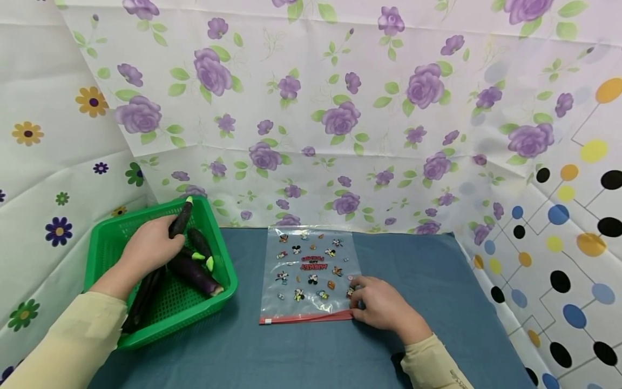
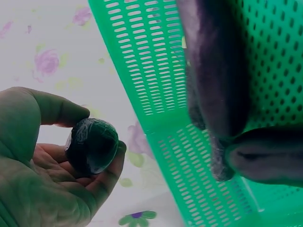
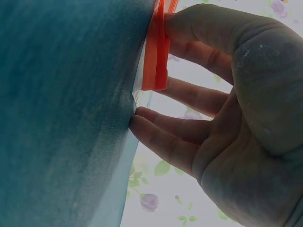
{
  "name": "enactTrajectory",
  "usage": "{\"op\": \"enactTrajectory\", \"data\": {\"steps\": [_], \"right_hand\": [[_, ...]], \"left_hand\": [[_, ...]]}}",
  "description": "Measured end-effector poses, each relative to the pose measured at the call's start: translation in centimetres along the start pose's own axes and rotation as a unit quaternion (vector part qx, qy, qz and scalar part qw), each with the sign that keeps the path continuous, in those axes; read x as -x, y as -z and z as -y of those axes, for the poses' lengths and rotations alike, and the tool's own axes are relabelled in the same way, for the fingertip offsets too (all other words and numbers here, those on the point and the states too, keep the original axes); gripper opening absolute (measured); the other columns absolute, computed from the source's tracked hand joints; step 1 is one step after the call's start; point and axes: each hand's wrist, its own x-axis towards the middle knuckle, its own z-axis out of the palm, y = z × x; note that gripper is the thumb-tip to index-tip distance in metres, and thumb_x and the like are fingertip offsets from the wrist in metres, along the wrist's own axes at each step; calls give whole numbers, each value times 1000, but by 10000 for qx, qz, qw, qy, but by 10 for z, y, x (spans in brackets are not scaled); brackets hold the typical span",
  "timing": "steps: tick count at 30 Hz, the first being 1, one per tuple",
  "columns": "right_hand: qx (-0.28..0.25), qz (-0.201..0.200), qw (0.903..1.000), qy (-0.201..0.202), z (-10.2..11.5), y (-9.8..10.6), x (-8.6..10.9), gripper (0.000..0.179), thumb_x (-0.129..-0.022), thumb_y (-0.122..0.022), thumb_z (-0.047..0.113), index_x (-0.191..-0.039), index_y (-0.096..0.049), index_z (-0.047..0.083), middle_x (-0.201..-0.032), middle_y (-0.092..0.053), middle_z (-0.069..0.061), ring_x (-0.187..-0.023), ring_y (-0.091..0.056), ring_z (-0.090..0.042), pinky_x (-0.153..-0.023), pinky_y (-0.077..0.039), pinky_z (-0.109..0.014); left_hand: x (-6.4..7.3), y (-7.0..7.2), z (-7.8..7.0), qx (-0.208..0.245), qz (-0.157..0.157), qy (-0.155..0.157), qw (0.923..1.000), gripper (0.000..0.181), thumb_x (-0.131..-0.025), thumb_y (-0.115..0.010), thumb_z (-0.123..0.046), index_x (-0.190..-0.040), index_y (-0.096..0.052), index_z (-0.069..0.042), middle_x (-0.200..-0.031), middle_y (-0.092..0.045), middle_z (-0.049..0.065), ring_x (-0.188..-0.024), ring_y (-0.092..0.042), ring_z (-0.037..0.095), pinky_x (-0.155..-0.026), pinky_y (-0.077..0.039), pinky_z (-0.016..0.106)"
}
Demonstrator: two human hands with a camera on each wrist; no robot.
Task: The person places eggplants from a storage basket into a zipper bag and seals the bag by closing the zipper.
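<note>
My left hand (image 1: 153,243) grips a slim dark cucumber (image 1: 181,219) with a pale green tip, raised over the green basket (image 1: 225,270). In the left wrist view the cucumber (image 2: 92,145) shows end-on between thumb and fingers. Inside the basket lie a purple eggplant (image 1: 194,273), another dark cucumber (image 1: 200,243) and long dark eggplants (image 1: 146,294) by the near left side. At the right corner of a clear zip bag (image 1: 311,292) printed with cartoon figures, my right hand (image 1: 384,302) pinches the red zip edge (image 3: 155,61). The bag lies flat.
A blue cloth (image 1: 301,356) covers the table. Flowered sheeting (image 1: 320,178) hangs along the back, with a dotted sheet (image 1: 573,243) on the right and another flowered sheet (image 1: 44,189) beside the basket on the left.
</note>
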Motion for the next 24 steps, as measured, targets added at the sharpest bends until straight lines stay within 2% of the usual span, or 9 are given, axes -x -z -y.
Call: {"op": "enactTrajectory", "data": {"steps": [4,8,12,21,24], "right_hand": [[-7,3,10000,-35,0,1,0,14,-95,-88,23,-84,-80,27,-135,-71,-9,-124,-69,-35,-98,-59,-57],[-22,8,10000,-47,0,2,1,14,-95,-88,23,-84,-80,27,-135,-71,-9,-123,-69,-34,-97,-59,-57],[-28,12,10000,-41,1,3,1,15,-95,-88,23,-83,-80,27,-135,-71,-9,-122,-69,-34,-97,-58,-58],[23,25,10000,-24,0,2,0,13,-95,-88,23,-83,-81,26,-135,-72,-9,-123,-69,-34,-99,-58,-57],[54,15,10000,-3,0,1,0,14,-94,-88,23,-83,-81,26,-135,-72,-9,-123,-70,-34,-99,-59,-56]], "left_hand": [[-1,3,-12,32,-38,-59,10000,70,-106,-52,-19,-165,-35,15,-151,-52,44,-102,-63,43,-79,-50,56],[-1,5,-24,100,-36,-138,9998,71,-107,-51,-19,-167,-34,14,-137,-62,39,-81,-61,33,-70,-47,48],[-1,5,-35,184,-7,-262,9995,71,-107,-50,-19,-168,-33,13,-133,-64,35,-69,-56,26,-65,-44,43],[2,1,-49,137,43,-327,9994,70,-108,-50,-19,-168,-34,12,-157,-49,41,-87,-60,33,-72,-47,47],[4,0,-52,131,11,-368,9992,70,-108,-51,-20,-168,-35,12,-158,-48,41,-88,-61,33,-72,-47,47]]}}
